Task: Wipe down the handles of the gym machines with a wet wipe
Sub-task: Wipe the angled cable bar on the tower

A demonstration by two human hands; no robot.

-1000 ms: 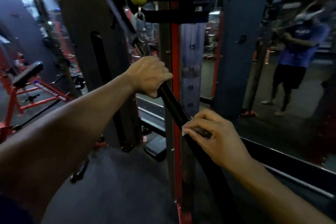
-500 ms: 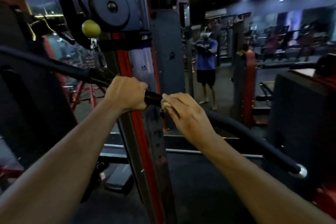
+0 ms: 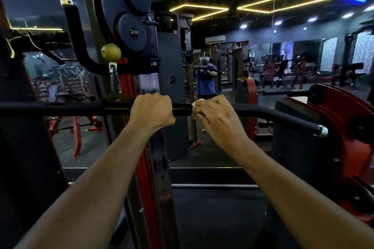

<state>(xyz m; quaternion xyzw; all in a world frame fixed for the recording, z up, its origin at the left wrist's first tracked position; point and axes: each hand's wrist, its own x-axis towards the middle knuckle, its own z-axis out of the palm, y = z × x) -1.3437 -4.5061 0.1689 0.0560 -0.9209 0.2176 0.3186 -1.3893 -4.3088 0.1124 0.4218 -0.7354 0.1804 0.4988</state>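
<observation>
Black pulldown bar (image 3: 263, 110) runs level across the view, its R end bending down to a chrome cap (image 3: 323, 130). Left hand (image 3: 151, 110) is clenched round the bar near its centre, knuckles up. Right hand (image 3: 215, 115) sits just beside it on the R, fingers curled over the bar w/ a white wet wipe (image 3: 196, 104) pinched against it; only a small bit of wipe shows at the fingertips. Behind: red upright (image 3: 146, 168) w/ two dark pulleys (image 3: 131, 32), yellow-green ball stop (image 3: 111, 52) above a carabiner (image 3: 113, 79). Mirror (image 3: 222, 56) beyond shows a person in a blue shirt.
</observation>
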